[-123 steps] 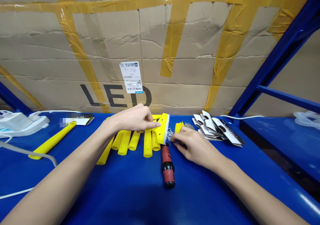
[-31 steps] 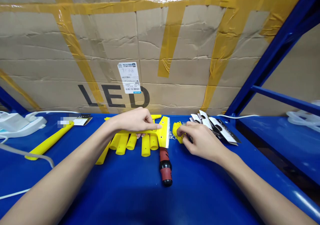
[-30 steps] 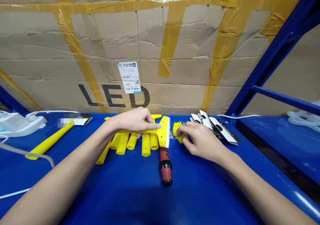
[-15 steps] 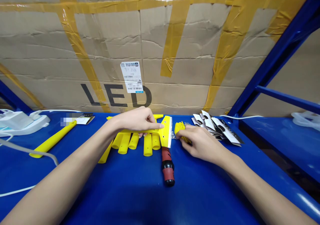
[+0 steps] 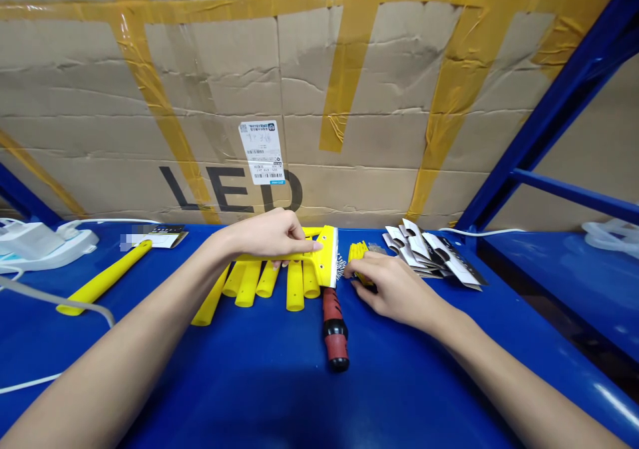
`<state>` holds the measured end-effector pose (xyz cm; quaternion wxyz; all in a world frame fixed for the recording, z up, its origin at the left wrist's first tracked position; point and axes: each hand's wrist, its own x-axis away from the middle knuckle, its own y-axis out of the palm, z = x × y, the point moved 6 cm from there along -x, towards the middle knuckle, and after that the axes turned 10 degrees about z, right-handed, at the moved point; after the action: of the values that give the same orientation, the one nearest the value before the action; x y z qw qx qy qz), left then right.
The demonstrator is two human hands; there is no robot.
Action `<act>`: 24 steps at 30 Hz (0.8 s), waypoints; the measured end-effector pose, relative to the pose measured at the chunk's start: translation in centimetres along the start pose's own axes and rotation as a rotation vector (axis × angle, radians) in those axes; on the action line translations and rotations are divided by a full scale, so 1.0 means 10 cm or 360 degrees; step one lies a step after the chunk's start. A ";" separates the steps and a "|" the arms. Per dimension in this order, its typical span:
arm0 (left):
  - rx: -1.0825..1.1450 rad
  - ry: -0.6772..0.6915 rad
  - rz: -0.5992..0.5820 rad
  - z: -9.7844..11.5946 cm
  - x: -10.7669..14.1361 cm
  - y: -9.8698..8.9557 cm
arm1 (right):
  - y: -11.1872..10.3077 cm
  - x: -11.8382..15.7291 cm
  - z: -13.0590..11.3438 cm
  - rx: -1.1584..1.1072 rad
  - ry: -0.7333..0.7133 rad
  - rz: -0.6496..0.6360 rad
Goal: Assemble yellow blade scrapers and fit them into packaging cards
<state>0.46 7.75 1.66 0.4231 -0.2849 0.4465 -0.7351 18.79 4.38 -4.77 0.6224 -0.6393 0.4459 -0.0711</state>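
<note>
Just squeegee [image 5: 324, 259] in left hand [image 5: 267, 235], yellow piece [image 5: 358, 253] in right hand [image 5: 394, 293]

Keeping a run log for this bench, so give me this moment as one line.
left hand: holds yellow squeegee | right hand: touches small yellow piece | nearby: screwdriver

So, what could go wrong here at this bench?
The loose screws lie right beside the right hand, so a slip might scatter them. The screwdriver sits just below the squeegee in the left hand, so it could get knocked.
</note>
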 end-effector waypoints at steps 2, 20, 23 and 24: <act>0.0008 0.0011 -0.0007 0.01 0.00 0.01 | 0.01 0.00 -0.01 -0.0031 0.0007 0.0005; -0.0009 0.0009 -0.0031 0.00 -0.02 0.05 | 0.02 0.00 -0.09 -0.0149 -0.0043 -0.0065; 0.0041 0.0034 -0.0051 0.02 -0.02 0.08 | -0.01 0.01 -0.05 -0.0294 -0.0002 -0.0018; 0.0059 0.0032 -0.0059 0.03 -0.02 0.09 | -0.04 0.00 -0.04 -0.0354 0.0018 0.0042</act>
<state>1.13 7.64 0.95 0.4102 -0.2778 0.4317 -0.7538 18.71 4.02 -4.34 0.5461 -0.6980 0.4630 -0.0166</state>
